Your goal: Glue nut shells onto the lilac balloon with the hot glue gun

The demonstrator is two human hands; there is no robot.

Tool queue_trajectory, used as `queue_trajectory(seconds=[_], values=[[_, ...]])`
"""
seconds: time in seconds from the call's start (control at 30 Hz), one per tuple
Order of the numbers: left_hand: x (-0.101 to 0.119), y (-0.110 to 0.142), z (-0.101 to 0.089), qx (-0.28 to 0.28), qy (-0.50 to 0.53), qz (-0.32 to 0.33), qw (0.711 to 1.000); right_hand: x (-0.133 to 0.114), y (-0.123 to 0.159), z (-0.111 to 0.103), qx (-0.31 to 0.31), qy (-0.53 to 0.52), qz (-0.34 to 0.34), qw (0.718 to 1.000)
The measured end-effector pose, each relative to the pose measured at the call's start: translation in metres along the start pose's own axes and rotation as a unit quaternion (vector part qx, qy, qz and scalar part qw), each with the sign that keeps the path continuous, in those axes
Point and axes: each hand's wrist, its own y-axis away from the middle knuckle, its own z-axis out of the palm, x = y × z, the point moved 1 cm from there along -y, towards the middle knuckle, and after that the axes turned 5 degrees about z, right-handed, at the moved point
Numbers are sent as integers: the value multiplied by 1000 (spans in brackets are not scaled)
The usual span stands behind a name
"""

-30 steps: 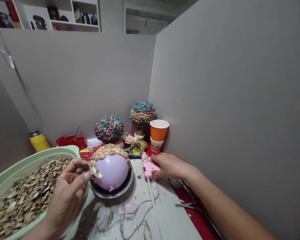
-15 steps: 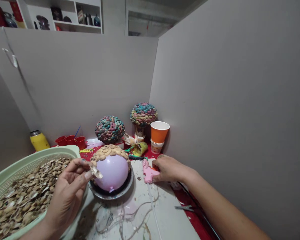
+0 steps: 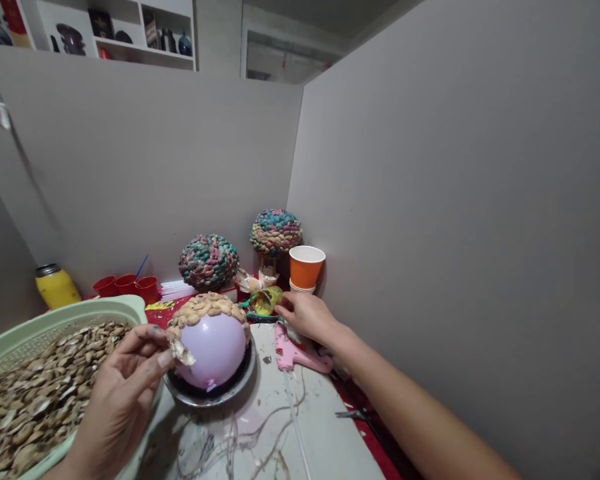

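Note:
Between the thumb and fingertips of my left hand is a half peanut shell, its pale hollow side showing. Just beyond it sits a lilac balloon, its upper part covered with peanut shells, resting in a dark metal bowl. My right hand reaches forward with fingers stretched toward a yellow-green cup lying on its side; whether they touch it I cannot tell. Below that hand a pink glue gun lies on the white board, a clear glue stick extending from it.
A green basket of peanut shells stands left. Behind are two coloured shell-covered balls, red cups, a yellow bottle and an orange paper cup. Scissors lie right. Grey partitions enclose the table.
My right hand has left the glue gun's handle and moved forward to the tipped cup. My left hand still holds the shell. The view has shifted slightly to the right.

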Motion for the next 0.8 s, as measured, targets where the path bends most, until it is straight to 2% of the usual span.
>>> queue_trajectory(seconds=[0.13,0.27,0.67,0.8], values=[[1,0,0,4,-4,-2,1000,-8,-23,19,27,-19,33,999],[3,0,1,5,-1,-8,1000,-11,-33,31,34,-29,48,998],[0,1,1,1,4,-25,1000,1,-32,23,26,-59,28,998],[-1,0,0,3,5,-19,1000,3,-37,25,33,-106,49,993]])
